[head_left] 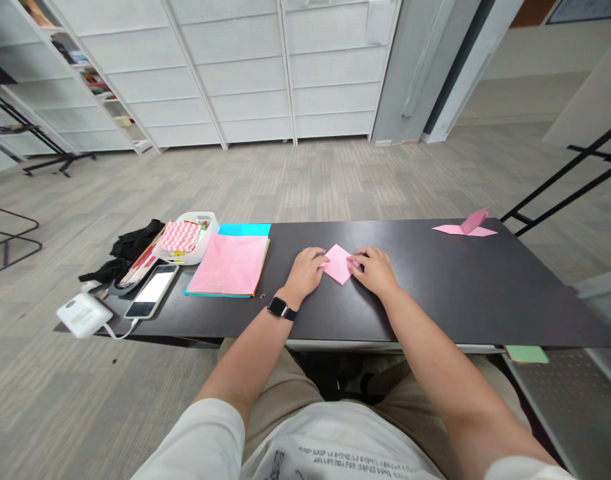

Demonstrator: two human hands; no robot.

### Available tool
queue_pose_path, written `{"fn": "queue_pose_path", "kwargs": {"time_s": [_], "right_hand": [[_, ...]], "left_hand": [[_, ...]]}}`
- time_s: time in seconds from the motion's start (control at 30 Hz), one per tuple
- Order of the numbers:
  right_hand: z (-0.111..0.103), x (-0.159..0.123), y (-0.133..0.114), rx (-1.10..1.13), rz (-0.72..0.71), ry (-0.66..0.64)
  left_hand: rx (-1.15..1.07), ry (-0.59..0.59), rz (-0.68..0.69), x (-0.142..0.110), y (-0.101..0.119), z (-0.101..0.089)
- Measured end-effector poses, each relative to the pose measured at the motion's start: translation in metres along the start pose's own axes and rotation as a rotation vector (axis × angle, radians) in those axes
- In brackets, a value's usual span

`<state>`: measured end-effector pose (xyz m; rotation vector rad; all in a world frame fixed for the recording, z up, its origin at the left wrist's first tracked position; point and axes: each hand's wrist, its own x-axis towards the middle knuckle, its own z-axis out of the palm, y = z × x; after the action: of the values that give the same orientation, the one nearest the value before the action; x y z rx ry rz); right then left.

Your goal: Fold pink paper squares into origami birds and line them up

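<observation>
A pink sheet of origami paper point(339, 265), folded to a small diamond, lies on the dark table in front of me. My left hand point(308, 270) has its fingers closed on the diamond's left corner. At the right corner, the thumb and fingers of my right hand point(375, 270) pinch the paper. Both fingertips partly cover those corners. To the left lies a stack of coloured paper point(230, 263) with a pink sheet on top. A folded pink paper figure point(468, 225) stands near the table's far right corner.
A white basket point(205, 247) holds a pink-and-white patterned item. Beside it are a black cloth point(138, 241), a phone point(152, 291) cabled to a white power bank point(84, 315), and pencils point(142, 260). Green paper point(526, 354) lies by the table's right front edge.
</observation>
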<state>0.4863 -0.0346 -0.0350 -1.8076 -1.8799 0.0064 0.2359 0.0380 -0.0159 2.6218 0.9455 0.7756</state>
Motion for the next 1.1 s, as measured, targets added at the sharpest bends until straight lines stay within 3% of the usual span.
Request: {"fn": "queue_pose_path", "kwargs": {"time_s": [0.1,0.7,0.87,1.1], "right_hand": [[0.000,0.001,0.001,0.008,-0.034,-0.003],[-0.008,0.002,-0.005,0.014,-0.034,-0.062],[-0.010,0.002,-0.008,0.029,-0.017,-0.058],[-0.017,0.002,-0.011,0.074,-0.016,-0.071]], "left_hand": [[-0.057,-0.094,0.112,0.000,0.001,0.000],[-0.028,-0.182,0.071,0.000,0.005,-0.008],[0.012,-0.172,0.101,0.001,0.006,-0.008],[-0.019,-0.049,0.052,0.003,0.013,-0.013]]}}
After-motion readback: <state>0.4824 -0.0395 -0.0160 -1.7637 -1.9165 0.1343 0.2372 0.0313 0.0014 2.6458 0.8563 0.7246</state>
